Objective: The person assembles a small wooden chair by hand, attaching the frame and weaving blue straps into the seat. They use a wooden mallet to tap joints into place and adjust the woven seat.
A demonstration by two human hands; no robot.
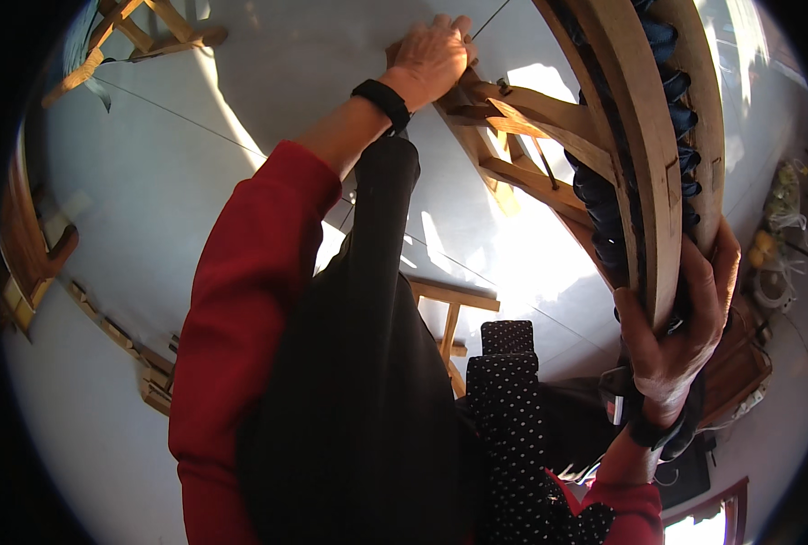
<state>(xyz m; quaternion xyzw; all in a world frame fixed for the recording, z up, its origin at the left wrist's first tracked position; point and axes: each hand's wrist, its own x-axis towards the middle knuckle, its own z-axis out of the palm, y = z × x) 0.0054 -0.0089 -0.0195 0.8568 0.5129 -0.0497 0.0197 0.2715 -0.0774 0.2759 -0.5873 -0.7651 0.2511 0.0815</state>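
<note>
A wooden folding frame (654, 154) with dark blue fabric (599, 209) laced between its rails stands tilted at the upper right, its slatted legs reaching toward the upper middle. My left hand (429, 62), with a black band at the wrist, is closed around the far end of a leg; its fingertips are partly hidden. At the near end of the curved rails, my right hand (681, 350) grips the wood, thumb on one side and fingers on the other. My dark-trousered leg (349, 363) lies below my left forearm, and a black polka-dot cloth (504, 400) hangs beside it.
Another wooden frame (141, 41) stands at the far left. Wooden furniture (36, 241) is at the left rim, with wooden pieces (118, 336) below it. A small wooden stand (458, 295) shows beyond my leg. Bagged items (772, 241) and a brown wooden piece (735, 363) lie right.
</note>
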